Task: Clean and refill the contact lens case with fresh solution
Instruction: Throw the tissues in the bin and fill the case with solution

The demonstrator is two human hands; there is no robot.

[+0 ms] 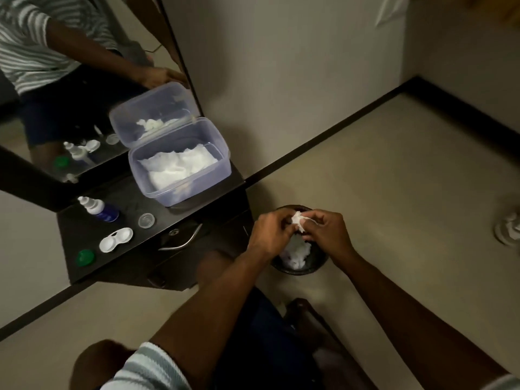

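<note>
Left hand [268, 235], right hand [327, 230]: fingers of both pinched on a crumpled tissue [298, 220], above black bin [315, 267]. Open lens case [116, 240] far left on dark shelf [168, 204].

Both hands meet, fingers pinched together

Left hand [267, 235] and right hand [329, 233] reach forward on bare, extended forearms, fingertips curled inward and closed on a small white wad [298, 220] between them; striped sleeves sit near the elbows

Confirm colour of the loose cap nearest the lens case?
Green cap, on the dark shelf beside the white lens case; head view.
</note>
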